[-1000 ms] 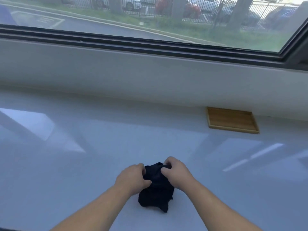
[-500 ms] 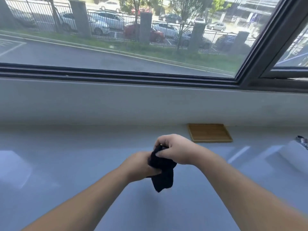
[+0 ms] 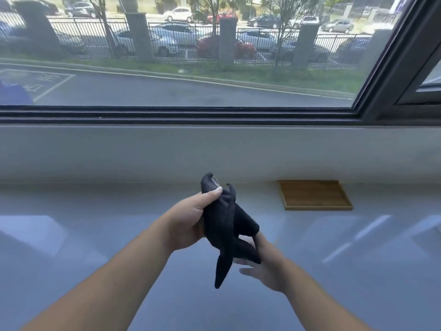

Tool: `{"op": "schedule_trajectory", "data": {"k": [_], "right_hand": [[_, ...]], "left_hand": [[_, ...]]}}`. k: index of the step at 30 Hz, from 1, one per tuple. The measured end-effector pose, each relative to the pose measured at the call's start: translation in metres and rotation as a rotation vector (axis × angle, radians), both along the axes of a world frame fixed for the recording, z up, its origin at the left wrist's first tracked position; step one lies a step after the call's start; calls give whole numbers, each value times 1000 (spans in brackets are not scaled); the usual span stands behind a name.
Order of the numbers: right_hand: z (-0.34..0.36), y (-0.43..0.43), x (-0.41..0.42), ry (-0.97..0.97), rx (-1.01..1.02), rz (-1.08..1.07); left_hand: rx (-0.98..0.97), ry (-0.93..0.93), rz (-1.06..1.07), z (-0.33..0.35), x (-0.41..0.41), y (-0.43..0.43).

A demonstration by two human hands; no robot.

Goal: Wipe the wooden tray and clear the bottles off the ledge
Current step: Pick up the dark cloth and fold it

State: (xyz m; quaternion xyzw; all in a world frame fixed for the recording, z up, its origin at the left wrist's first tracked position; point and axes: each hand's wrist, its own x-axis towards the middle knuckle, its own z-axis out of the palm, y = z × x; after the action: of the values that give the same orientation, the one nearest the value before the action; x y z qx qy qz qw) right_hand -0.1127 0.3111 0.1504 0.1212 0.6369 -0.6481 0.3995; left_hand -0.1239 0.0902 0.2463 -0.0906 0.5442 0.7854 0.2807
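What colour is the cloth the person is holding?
Black, plain, with a small grey tag near the top of the cloth, seen in the head view.

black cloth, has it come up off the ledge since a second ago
Yes. The black cloth lay on the white ledge then; now it hangs in the air, gripped by the left hand, its top level with the wooden tray.

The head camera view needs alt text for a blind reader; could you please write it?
The left hand grips a black cloth above a glossy white ledge, the right hand open beneath it. An empty wooden tray lies beyond, under a window.
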Motion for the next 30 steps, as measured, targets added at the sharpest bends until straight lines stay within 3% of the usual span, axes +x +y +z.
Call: {"op": "schedule_trajectory", "data": {"k": [4, 8, 13, 18, 22, 25, 30], "right_hand": [[2, -8, -6, -52, -381, 30], [6, -4, -24, -34, -450, 36], [4, -5, -29, 102, -372, 65], [5, -10, -32, 66, -277, -63], [17, -17, -32, 103, -182, -32], [27, -30, -30, 185, -207, 8], [40, -34, -34, 213, -181, -13]], "left_hand": [[45, -89, 57, -19, 2, -1], [49, -133, 75, -39, 5, -11], [41, -57, 86, -56, 6, -20], [-184, -121, 148, -63, 8, -25], [-312, -149, 203, -73, 13, -29], [-510, -176, 54, -78, 16, -25], [-243, -171, -13, -88, 22, -23]]}}
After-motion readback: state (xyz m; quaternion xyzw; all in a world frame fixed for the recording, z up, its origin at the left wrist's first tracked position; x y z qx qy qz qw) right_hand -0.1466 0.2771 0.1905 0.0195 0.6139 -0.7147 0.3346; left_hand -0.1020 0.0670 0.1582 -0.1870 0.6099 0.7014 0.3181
